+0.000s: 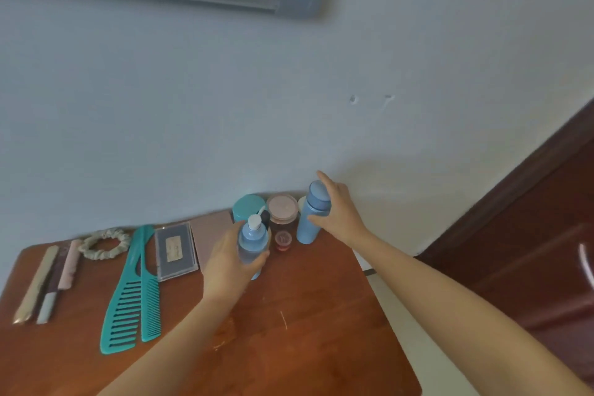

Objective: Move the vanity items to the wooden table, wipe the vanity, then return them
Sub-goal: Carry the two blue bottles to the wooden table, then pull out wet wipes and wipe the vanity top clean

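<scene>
A pale blue wall (193, 106) fills most of the view, with a dark door (530, 251) at the right. Below is the wooden table (305, 347), where the vanity items are laid out. 2 teal combs (125, 299) lie side by side, long axes running from the wall toward the person and teeth at the near end.

The left hand (225, 264) wraps around the middle of a blue pump bottle (253, 241). The bottle is roughly upright with its nozzle pointing toward the wall. Whether its base touches the wood is unclear. The right hand (340, 212) grips the upper body of a tall blue bottle (310, 215) from the right. That bottle stands vertical, cap up, and its base seems to be on the table.

Just beside the 2 bottles are a teal-lidded jar (249, 206), a pink jar (283, 207) and a small red pot (283, 239).

Either bottle could knock over these close jars, so I'd move both bottles straight up or down and keep them upright. It would also help to keep the pump head clear of the jars.
</scene>
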### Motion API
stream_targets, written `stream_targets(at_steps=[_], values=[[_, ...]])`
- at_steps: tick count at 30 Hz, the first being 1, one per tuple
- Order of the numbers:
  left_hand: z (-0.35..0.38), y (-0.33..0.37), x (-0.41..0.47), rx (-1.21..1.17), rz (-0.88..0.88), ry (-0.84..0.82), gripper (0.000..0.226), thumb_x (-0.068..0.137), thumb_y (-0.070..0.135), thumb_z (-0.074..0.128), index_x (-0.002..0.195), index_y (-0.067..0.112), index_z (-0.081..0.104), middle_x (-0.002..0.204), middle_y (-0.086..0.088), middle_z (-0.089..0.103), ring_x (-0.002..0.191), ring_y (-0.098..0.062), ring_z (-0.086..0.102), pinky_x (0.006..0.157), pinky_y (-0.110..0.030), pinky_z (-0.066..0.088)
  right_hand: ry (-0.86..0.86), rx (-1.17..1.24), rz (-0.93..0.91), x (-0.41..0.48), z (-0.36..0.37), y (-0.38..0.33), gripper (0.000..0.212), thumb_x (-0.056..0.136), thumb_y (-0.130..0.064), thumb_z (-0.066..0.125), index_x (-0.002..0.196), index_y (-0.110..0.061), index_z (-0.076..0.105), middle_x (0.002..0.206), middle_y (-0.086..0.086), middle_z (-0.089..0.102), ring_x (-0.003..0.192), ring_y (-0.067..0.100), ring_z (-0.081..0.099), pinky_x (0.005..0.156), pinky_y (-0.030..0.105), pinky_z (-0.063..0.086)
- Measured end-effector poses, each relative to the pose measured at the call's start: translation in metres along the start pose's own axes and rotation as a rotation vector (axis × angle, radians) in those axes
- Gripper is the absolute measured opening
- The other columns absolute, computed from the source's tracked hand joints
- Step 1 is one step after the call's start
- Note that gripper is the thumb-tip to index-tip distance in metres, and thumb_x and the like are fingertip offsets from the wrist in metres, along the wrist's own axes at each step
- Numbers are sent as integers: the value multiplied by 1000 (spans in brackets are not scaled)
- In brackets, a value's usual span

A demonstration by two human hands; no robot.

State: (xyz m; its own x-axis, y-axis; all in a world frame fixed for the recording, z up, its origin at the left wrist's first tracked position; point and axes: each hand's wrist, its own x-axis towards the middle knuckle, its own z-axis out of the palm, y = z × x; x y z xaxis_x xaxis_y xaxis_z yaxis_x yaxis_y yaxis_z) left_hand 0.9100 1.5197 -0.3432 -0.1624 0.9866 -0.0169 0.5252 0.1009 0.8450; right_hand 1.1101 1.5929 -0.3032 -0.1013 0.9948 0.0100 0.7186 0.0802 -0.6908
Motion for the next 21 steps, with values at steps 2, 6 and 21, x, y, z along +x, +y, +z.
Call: stream_targets(at_steps=[2, 6, 21], values=[[-7, -4, -2, 36, 32, -91, 82, 71, 32, 76, 138, 16, 32, 135, -5, 47, 121, -24, 45, 97, -46, 43, 103, -44, 50, -9, -1, -6, 86, 75, -13, 70, 144, -21, 21, 128, 7, 35, 118, 16, 34, 92, 22, 28], [-29, -11, -15, 85, 155, -188, 84, 74, 33, 72, 142, 18, 24, 143, -4, 38, 127, -23, 39, 101, -45, 40, 242, -208, 177, -52, 2, -11, 77, 73, -38, 68, 137, -23, 28, 135, 11, 42, 127, 30, 37, 94, 33, 36], [-19, 64, -116, 490, 1221, -528, 50, 73, 39, 43, 108, 9, 62, 114, -15, 62, 106, -37, 59, 75, -46, 53, 445, -433, 597, -299, -5, -47, 53, 95, -40, 40, 142, -18, 29, 153, 12, 15, 141, 24, 11, 113, 35, 14]])
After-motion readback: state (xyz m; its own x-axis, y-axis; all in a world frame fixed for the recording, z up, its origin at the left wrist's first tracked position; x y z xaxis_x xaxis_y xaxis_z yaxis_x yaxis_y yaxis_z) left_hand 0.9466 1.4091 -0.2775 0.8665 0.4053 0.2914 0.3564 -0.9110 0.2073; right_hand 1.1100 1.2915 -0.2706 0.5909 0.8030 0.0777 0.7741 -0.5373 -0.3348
